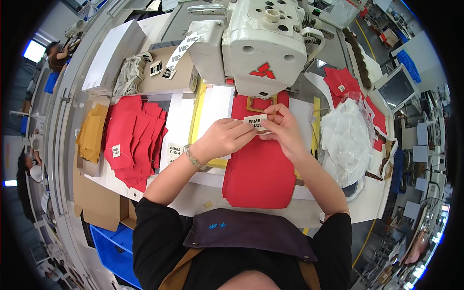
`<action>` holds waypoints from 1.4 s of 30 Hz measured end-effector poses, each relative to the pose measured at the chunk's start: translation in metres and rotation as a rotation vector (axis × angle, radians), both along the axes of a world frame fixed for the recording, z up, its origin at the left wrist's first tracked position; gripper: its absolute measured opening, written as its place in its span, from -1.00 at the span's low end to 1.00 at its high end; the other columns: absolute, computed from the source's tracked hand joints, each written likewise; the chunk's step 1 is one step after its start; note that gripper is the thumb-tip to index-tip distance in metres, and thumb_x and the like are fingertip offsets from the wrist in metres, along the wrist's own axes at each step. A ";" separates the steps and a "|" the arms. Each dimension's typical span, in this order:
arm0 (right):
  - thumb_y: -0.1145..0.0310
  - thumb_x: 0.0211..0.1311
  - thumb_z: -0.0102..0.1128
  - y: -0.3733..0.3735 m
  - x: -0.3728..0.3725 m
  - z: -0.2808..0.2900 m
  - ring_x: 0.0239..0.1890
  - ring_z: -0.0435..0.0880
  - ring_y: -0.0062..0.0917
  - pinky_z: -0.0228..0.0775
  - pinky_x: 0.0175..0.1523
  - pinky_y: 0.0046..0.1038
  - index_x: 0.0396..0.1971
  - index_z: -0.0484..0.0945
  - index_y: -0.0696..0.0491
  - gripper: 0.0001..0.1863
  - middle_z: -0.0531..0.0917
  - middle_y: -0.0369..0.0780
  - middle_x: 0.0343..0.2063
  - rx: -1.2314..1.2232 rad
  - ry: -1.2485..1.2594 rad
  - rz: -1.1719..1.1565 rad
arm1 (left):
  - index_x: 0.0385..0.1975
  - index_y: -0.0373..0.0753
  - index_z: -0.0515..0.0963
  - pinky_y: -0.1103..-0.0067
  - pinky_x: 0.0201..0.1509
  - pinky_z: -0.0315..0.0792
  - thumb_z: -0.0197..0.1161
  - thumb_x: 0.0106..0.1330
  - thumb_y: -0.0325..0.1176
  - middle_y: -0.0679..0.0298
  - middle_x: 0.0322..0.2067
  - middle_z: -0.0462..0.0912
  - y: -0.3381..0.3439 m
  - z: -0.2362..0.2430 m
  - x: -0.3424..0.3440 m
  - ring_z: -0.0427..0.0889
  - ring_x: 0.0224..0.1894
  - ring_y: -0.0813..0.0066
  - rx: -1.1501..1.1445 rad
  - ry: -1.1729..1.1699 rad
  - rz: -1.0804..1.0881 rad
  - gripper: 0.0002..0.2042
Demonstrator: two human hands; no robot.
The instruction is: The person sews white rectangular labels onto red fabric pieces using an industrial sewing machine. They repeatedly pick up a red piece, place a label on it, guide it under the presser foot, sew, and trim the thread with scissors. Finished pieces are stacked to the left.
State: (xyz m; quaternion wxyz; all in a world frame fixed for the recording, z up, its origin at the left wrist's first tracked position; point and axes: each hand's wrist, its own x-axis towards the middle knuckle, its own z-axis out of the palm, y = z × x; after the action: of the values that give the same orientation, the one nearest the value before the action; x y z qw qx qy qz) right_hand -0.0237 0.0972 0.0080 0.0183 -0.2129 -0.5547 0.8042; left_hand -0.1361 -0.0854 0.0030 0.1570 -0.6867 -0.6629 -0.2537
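Note:
Both of my hands meet around a small white fabric label with dark print. The thumb and fingers of my left hand pinch its left side, and those of my right hand pinch its right side. Beneath the hands lies a stack of red fabric pieces, running under the head of a white industrial sewing machine. A yellowish clamp frame rests on the red fabric just beyond the label. More white labels lie by my left wrist.
To the left are fanned red pieces, folded yellow cloths, and a cardboard box holding labels and pale fabric. On the right, a plastic bag of white pieces sits near more red fabric. A blue crate stands low at left.

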 end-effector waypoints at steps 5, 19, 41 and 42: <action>0.46 0.23 0.22 0.035 -0.020 -0.003 -0.48 0.66 -0.66 0.46 -0.40 -0.63 -0.21 0.58 0.16 -0.84 0.66 -0.31 -0.50 0.429 -0.047 0.236 | -0.25 -0.23 0.61 0.53 -0.27 0.58 0.24 0.05 -0.49 0.31 -0.19 0.66 0.017 -0.020 -0.019 0.68 -0.29 0.41 -0.007 -0.081 -0.014 -0.77; 0.47 0.13 0.24 0.064 -0.060 -0.035 -0.58 0.68 -0.58 0.52 -0.50 -0.59 -0.29 0.62 0.33 -0.78 0.70 -0.13 -0.54 0.717 -0.101 0.209 | -0.19 -0.24 0.61 0.54 -0.12 0.57 0.24 0.14 -0.41 0.27 -0.11 0.67 0.037 -0.041 -0.025 0.64 -0.11 0.44 -0.162 0.052 0.115 -0.77; 0.45 0.06 0.30 0.061 -0.064 -0.039 -0.63 0.66 -0.54 0.53 -0.50 -0.55 -0.44 0.63 0.35 -0.79 0.64 -0.13 -0.68 0.721 -0.059 0.150 | -0.02 -0.25 0.56 0.49 0.01 0.44 0.32 0.18 -0.17 0.23 -0.06 0.63 0.038 -0.045 -0.020 0.55 0.05 0.38 -0.143 0.104 0.144 -0.58; 0.45 0.05 0.31 0.061 -0.064 -0.039 -0.63 0.65 -0.53 0.53 -0.50 -0.52 -0.46 0.62 0.34 -0.80 0.63 -0.13 -0.70 0.712 -0.059 0.140 | 0.00 -0.25 0.56 0.48 0.03 0.41 0.32 0.18 -0.16 0.23 -0.05 0.62 0.039 -0.045 -0.020 0.54 0.07 0.37 -0.154 0.106 0.149 -0.57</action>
State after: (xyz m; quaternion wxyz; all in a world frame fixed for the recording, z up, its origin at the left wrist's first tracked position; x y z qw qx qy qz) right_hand -0.0880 0.1578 -0.0313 0.0202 -0.1778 -0.8134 0.5535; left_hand -0.1558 -0.0468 -0.0422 0.1573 -0.6578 -0.7205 -0.1530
